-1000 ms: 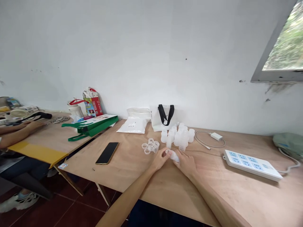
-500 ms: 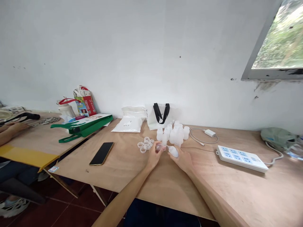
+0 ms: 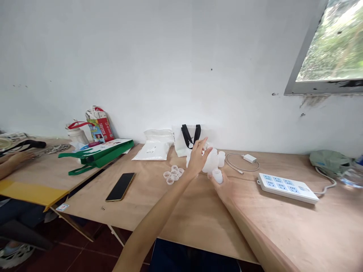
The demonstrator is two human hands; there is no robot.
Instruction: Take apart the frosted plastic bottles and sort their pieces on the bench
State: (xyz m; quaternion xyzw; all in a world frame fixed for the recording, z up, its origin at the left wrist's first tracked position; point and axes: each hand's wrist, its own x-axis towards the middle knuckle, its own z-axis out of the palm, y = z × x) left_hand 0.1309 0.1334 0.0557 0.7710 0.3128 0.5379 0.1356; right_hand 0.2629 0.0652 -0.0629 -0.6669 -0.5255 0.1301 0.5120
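Several small translucent white plastic bottles (image 3: 210,163) stand in a cluster on the wooden table. My left hand (image 3: 197,158) reaches over the left side of this cluster, its thumb and fingers apart. It hides some of the bottles behind it. A small white bottle (image 3: 217,176) is in my right hand (image 3: 225,187), at the near side of the cluster, with its mouth end tipped towards me. To the left of my hands lies a group of clear round plastic rings or caps (image 3: 173,174).
A phone (image 3: 120,187), a white plastic packet (image 3: 153,149) and a green bag (image 3: 99,153) lie to the left. Behind the bottles stands a white bag with black handles (image 3: 178,141). On the right are a cable with adapter (image 3: 249,158), a power strip (image 3: 287,187) and a cap (image 3: 326,162). Another person's hand (image 3: 21,156) is far left.
My left hand has gone from the near side of the cluster up and forward over the bottles, its fingers now spread. The right hand has shifted slightly right, still holding its bottle.
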